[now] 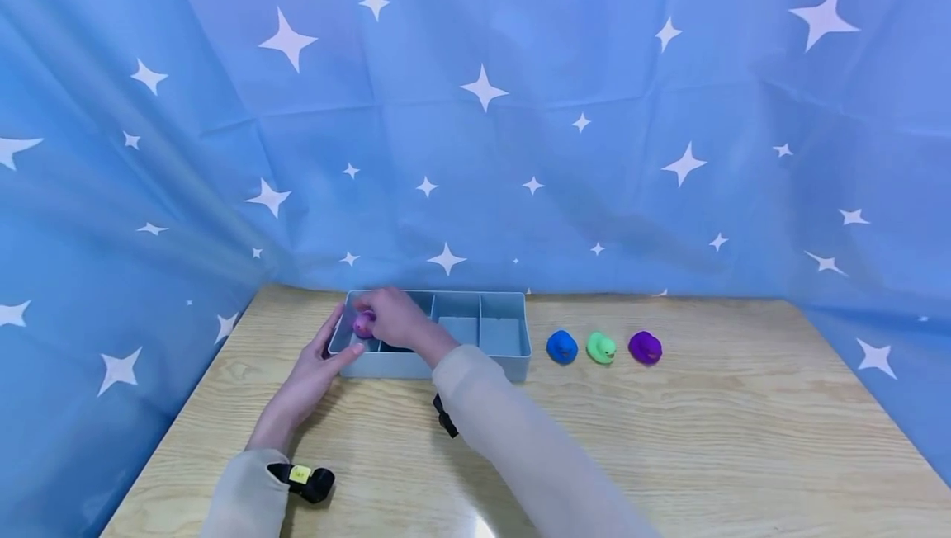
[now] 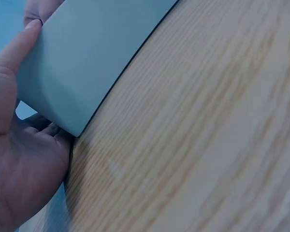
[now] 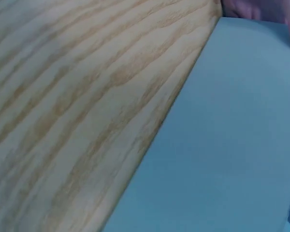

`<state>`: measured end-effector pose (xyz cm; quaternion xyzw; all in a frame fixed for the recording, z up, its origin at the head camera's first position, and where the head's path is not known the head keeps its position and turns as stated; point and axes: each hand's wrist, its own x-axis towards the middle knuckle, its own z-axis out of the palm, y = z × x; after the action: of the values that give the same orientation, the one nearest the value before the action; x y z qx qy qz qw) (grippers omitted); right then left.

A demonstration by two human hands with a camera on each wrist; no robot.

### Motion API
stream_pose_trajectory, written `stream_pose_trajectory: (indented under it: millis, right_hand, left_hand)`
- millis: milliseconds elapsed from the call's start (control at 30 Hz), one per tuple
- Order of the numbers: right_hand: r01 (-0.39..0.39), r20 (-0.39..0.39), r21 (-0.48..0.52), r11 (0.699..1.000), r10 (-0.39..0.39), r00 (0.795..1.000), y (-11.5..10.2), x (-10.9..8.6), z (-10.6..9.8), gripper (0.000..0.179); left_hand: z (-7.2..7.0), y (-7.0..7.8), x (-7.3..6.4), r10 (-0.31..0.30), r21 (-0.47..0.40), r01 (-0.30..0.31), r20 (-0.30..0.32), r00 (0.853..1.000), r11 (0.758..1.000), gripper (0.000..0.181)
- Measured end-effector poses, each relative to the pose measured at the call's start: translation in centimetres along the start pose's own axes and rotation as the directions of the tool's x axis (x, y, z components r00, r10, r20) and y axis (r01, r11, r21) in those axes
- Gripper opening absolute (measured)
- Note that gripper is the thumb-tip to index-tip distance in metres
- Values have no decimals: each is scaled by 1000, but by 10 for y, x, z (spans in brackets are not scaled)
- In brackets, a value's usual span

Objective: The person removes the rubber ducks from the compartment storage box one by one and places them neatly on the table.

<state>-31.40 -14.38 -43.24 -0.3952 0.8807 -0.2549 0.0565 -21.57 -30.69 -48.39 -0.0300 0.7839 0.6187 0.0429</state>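
Observation:
A grey-blue divided box (image 1: 438, 365) sits on the table near its back edge. My left hand (image 1: 315, 373) holds the box's left end, its thumb at the front wall and its fingers along the left side; the left wrist view shows the same hold around the corner. Inside the leftmost compartment is a pink rubber duck (image 1: 363, 324), partly covered by my right hand (image 1: 401, 322), whose fingers pinch it. The right forearm crosses over the box's front. In the right wrist view the box's front wall (image 3: 208, 135) fills the right half, and the right fingers are mostly out of frame.
Right of the box, a blue duck (image 1: 561, 347), a green duck (image 1: 601, 348) and a purple duck (image 1: 645, 348) stand in a row on the wooden table (image 1: 713, 439). Behind hangs a blue curtain (image 1: 565, 51) with white stars. Two compartments show on the box's right side.

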Motion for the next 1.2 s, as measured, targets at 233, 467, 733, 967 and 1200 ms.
stream_pose_trajectory:
  millis: [233, 467, 733, 967, 1200]
  right_hand:
    - [-11, -30, 31, 999, 12, 999, 3, -3, 4, 35]
    - [-7, -21, -30, 1000, 6, 1000, 1, -1, 6, 28]
    - [-45, -16, -62, 997, 44, 999, -4, 1, 7, 29]
    - [-93, -11, -52, 994, 93, 996, -5, 0, 10, 35]
    - [-45, 27, -88, 995, 48, 998, -5, 1, 9, 24]
  left_hand:
    - [3, -2, 0, 11, -21, -11, 0, 1000, 1000, 84]
    - [4, 0, 1, 1, -8, -1, 5, 1000, 1000, 86]
    - [4, 1, -1, -7, -8, 7, 9, 1000, 1000, 86]
    - [3, 1, -2, -9, -47, 10, 21, 1000, 999, 87]
    - [3, 0, -2, 1, -57, 1, 32, 999, 998, 87]
